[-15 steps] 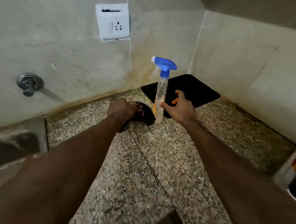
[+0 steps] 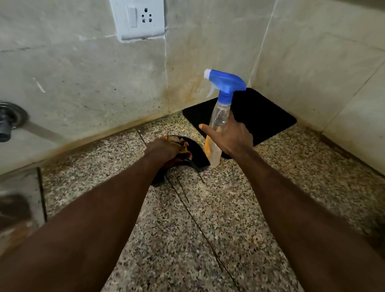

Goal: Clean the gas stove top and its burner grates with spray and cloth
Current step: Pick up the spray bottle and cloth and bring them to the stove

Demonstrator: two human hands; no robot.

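A clear spray bottle (image 2: 221, 111) with a blue trigger head stands on the speckled granite counter (image 2: 193, 235) near the corner. My right hand (image 2: 232, 136) wraps around its middle, fingers behind it and thumb stretched out to the left. Just left of the bottle, my left hand (image 2: 162, 150) is closed on a crumpled orange-brown cloth (image 2: 183, 146). The cloth lies in a curved black dish-like piece (image 2: 198, 157) that touches the bottle's base. No stove or grate shows in this view.
A black mat (image 2: 262, 118) lies in the counter's corner behind the bottle. Stained tiled walls close the back and right. A white wall socket (image 2: 138, 13) hangs above, a metal tap (image 2: 3, 122) sticks out at left, and a sink (image 2: 8, 203) sits below it.
My right hand has moved from beside the bottle's base up around its body. My left hand stays on the cloth. The view has moved closer.
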